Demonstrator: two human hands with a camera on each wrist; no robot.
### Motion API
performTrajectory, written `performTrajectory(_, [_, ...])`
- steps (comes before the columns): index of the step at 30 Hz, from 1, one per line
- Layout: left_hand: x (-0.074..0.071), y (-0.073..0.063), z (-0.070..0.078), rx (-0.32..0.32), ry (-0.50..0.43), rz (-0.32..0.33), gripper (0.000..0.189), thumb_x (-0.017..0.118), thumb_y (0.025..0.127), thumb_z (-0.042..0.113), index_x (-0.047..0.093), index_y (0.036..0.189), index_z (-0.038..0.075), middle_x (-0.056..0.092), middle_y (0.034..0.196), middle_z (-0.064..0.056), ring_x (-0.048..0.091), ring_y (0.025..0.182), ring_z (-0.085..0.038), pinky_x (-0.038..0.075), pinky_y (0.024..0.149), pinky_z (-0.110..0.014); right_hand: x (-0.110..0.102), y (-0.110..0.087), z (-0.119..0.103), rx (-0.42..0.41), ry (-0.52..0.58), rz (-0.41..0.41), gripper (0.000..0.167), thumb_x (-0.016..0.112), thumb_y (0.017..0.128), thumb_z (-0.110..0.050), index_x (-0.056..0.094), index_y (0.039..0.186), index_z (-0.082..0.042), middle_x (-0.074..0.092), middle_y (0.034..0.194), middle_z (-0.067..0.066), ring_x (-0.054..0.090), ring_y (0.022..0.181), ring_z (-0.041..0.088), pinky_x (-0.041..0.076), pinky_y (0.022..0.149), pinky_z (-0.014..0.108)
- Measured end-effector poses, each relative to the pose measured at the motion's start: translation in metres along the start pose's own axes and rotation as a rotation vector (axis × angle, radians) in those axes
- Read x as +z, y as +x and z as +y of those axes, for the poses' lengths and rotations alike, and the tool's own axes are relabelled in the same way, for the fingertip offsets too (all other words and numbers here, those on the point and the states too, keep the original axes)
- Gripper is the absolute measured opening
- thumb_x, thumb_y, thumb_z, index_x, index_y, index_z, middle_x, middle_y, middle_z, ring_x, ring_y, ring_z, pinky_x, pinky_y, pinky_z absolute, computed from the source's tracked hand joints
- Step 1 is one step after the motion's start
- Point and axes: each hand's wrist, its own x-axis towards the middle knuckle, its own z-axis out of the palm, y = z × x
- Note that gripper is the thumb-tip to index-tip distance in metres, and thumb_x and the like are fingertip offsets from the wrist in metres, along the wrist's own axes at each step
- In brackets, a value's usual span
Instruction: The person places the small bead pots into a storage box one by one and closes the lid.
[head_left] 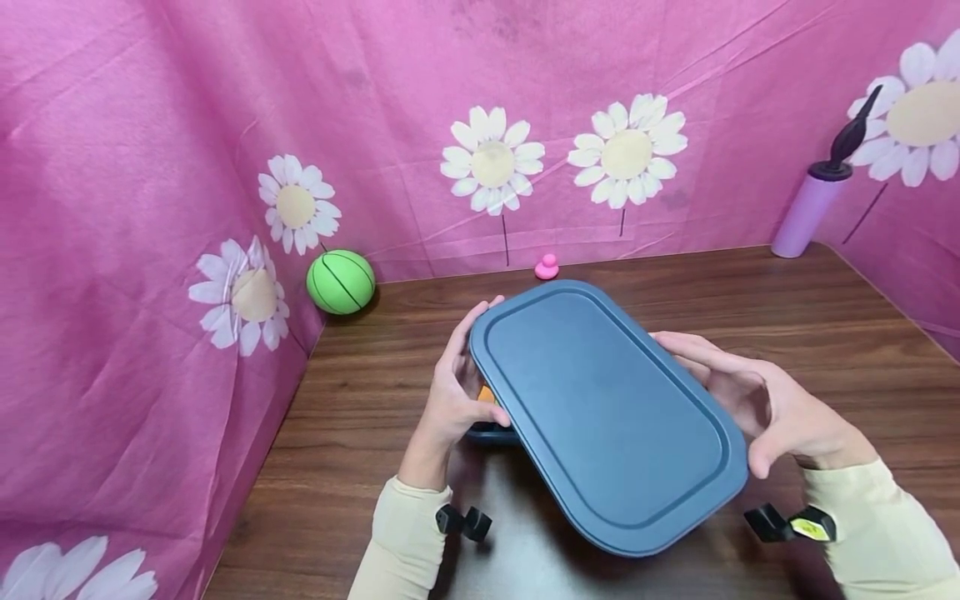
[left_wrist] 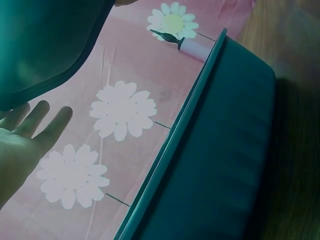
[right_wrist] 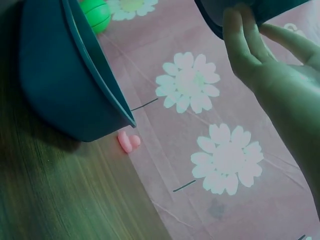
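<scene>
A dark blue rectangular lid [head_left: 600,408] is held tilted in the air between both hands. The left hand [head_left: 453,396] holds its left end, thumb at the near edge and fingers at the far one. On the right side, the right hand [head_left: 783,408] grips the edge, thumb near the lower right corner. Beneath the lid stands a matching deep bin [left_wrist: 220,135] on the table, apart from the lid in both wrist views. From above, the lid hides most of the bin; a bit of something orange [head_left: 486,395] shows inside.
A green ball [head_left: 341,282] sits at the table's back left corner. A small pink duck-like toy [head_left: 547,267] is by the back edge. A purple hand pump [head_left: 813,208] leans at the back right. Pink flowered cloth [head_left: 390,108] hangs around the wooden table [head_left: 300,492].
</scene>
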Motion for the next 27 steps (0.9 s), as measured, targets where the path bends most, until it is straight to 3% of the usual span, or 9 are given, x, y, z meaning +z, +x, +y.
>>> performTrajectory(3, [0.000,-0.001,0.001,0.005,-0.010,0.020,0.123,0.092,0.064,0.045,0.025,0.157,0.001,0.025,0.164,-0.024,0.041,0.145,-0.020,0.038,0.116,-0.027,0.000,-0.002,0.002,-0.034,-0.028,0.084,0.103,0.078,0.089,-0.023,0.008,0.153,0.017,0.021,0.163,0.029,0.038,0.146,0.034,0.050,0.107,0.041])
performTrajectory(7, [-0.002,-0.004,0.001,0.022,-0.023,0.081,0.124,0.092,0.064,0.044,0.024,0.156,-0.003,0.030,0.164,-0.020,0.042,0.145,-0.019,0.037,0.116,-0.026,0.002,-0.008,0.006,-0.087,-0.121,0.282,0.088,0.076,0.089,-0.029,0.031,0.146,0.021,0.042,0.153,0.028,0.051,0.137,0.030,0.054,0.101,0.035])
performTrajectory(12, [-0.004,-0.006,0.005,0.040,-0.007,0.165,0.124,0.092,0.064,0.043,0.024,0.155,-0.007,0.036,0.161,-0.018,0.043,0.145,-0.020,0.038,0.116,-0.026,0.004,-0.011,0.008,-0.135,-0.135,0.476,0.066,0.072,0.091,-0.023,0.048,0.136,0.020,0.060,0.137,0.024,0.064,0.121,0.026,0.057,0.091,0.030])
performTrajectory(16, [-0.004,-0.008,0.010,0.043,0.005,0.225,0.121,0.091,0.066,0.040,0.025,0.155,-0.009,0.039,0.160,-0.018,0.043,0.145,-0.020,0.036,0.117,-0.027,0.007,-0.008,0.008,-0.161,-0.105,0.570,0.051,0.066,0.094,-0.011,0.052,0.131,0.021,0.067,0.125,0.024,0.069,0.102,0.022,0.054,0.063,0.024])
performTrajectory(17, [-0.005,-0.008,0.011,0.044,0.010,0.238,0.120,0.091,0.066,0.039,0.026,0.155,-0.008,0.040,0.159,-0.017,0.044,0.145,-0.020,0.036,0.117,-0.027,0.007,-0.008,0.009,-0.168,-0.109,0.593,0.048,0.065,0.095,-0.009,0.053,0.130,0.021,0.068,0.123,0.024,0.069,0.099,0.021,0.054,0.061,0.024])
performTrajectory(20, [-0.005,-0.010,0.014,0.059,0.035,0.267,0.117,0.091,0.067,0.038,0.029,0.154,-0.008,0.042,0.158,-0.017,0.044,0.145,-0.021,0.035,0.118,-0.028,0.011,-0.006,0.011,-0.202,-0.101,0.665,0.040,0.061,0.096,-0.001,0.054,0.129,0.021,0.070,0.118,0.023,0.070,0.096,0.020,0.055,0.063,0.023])
performTrajectory(22, [-0.005,-0.010,0.015,0.071,0.043,0.292,0.115,0.091,0.066,0.036,0.030,0.154,-0.007,0.043,0.157,-0.017,0.046,0.144,-0.021,0.036,0.118,-0.027,0.015,-0.003,0.012,-0.218,-0.092,0.724,0.036,0.056,0.097,0.004,0.055,0.129,0.021,0.071,0.118,0.022,0.071,0.100,0.021,0.059,0.075,0.025])
performTrajectory(23, [-0.004,-0.011,0.015,0.075,0.047,0.307,0.115,0.092,0.066,0.035,0.031,0.154,-0.006,0.044,0.157,-0.016,0.046,0.143,-0.020,0.036,0.117,-0.027,0.017,-0.002,0.013,-0.218,-0.085,0.761,0.034,0.054,0.097,0.007,0.056,0.128,0.020,0.072,0.118,0.021,0.071,0.103,0.022,0.060,0.082,0.028])
performTrajectory(27, [-0.001,-0.013,0.014,0.098,0.082,0.360,0.114,0.093,0.064,0.034,0.033,0.153,-0.005,0.042,0.157,-0.019,0.046,0.143,-0.020,0.037,0.117,-0.028,0.025,0.004,0.014,-0.185,-0.057,0.888,0.033,0.047,0.099,0.011,0.060,0.128,0.015,0.074,0.116,0.017,0.073,0.104,0.020,0.059,0.086,0.027])
